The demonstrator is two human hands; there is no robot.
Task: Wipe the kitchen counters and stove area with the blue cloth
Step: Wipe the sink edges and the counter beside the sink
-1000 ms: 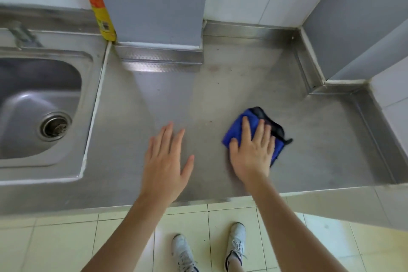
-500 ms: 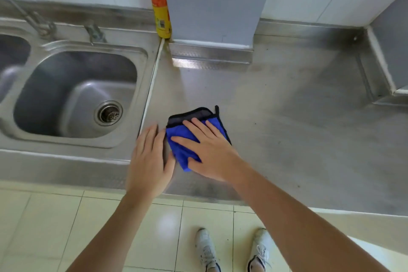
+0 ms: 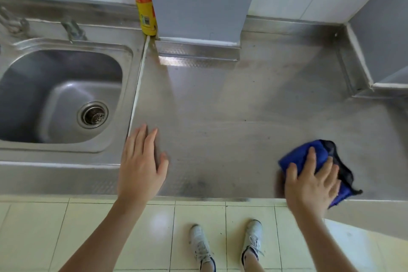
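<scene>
The blue cloth (image 3: 309, 155), edged in black, lies bunched on the stainless steel counter (image 3: 231, 121) near its front edge at the right. My right hand (image 3: 311, 183) presses flat on top of the cloth, fingers spread, covering its near half. My left hand (image 3: 141, 165) rests palm down on the bare counter beside the sink's right rim, fingers apart, holding nothing. Dark smudges mark the counter near the front edge between my hands.
A steel sink (image 3: 64, 95) with a drain strainer (image 3: 92, 115) fills the left. A yellow can (image 3: 143, 0) stands at the back next to a grey pillar (image 3: 198, 2). Another grey pillar (image 3: 384, 28) boxes in the back right corner. Taps (image 3: 72, 28) sit behind the sink.
My right hand has swept the cloth from next to the sink across to the right end of the counter's front edge. My left hand stayed by the sink rim.
</scene>
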